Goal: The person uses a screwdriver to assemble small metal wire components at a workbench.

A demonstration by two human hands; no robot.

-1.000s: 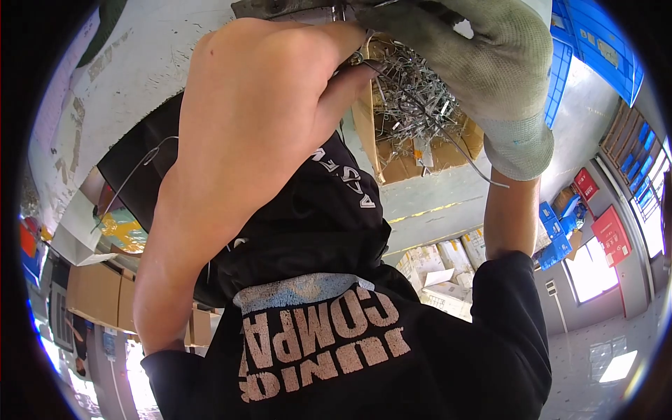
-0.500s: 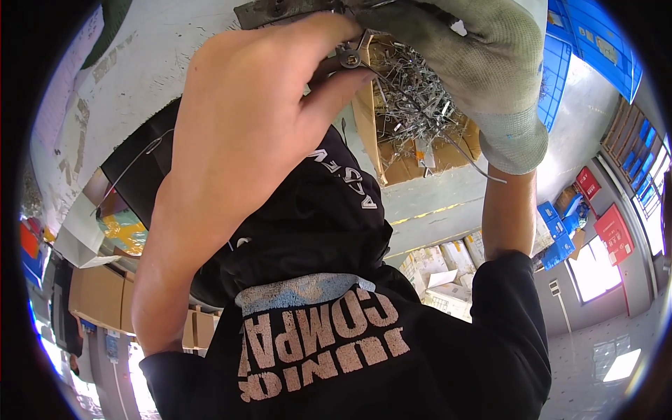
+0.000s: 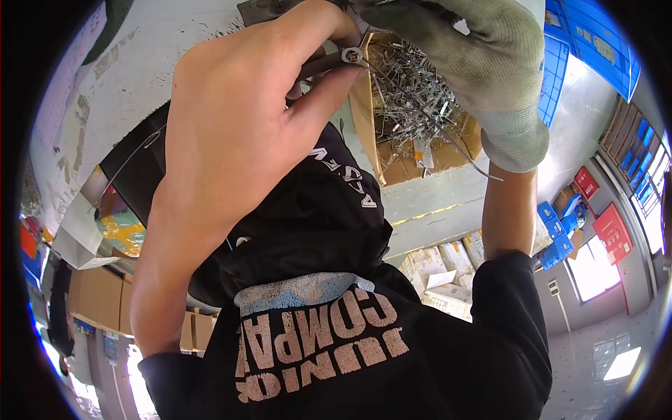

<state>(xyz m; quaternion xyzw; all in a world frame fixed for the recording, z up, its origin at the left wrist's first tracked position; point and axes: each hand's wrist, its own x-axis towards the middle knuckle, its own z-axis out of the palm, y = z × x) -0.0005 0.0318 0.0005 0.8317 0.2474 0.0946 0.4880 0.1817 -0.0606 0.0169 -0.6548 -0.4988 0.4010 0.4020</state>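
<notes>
My bare left hand [image 3: 231, 119] is closed, its thumb and fingers pinching a narrow dark metal tube [image 3: 329, 64]. The tube's ring-shaped end [image 3: 352, 55] faces me and shows a brassy inside. From near this end a thin grey wire [image 3: 472, 159] trails right across the scraps to the gloved wrist. My right hand [image 3: 483, 63], in a grey-green knitted work glove with a small hole, curls in at the top. Its fingertips press together beside a dark metal piece [image 3: 262, 10] at the upper edge; what they hold is hidden.
Below the gloved hand stands an open cardboard box [image 3: 371, 133] with a heap of metal clippings [image 3: 416, 98]. A worn white table [image 3: 133, 91] spreads at the left. Blue crates [image 3: 588, 35] stand at the upper right, and stacked cartons [image 3: 448, 273] lie lower down.
My left hand has shifted slightly left, baring more of the dark tube. The ring end has risen a little. The right glove has barely moved.
</notes>
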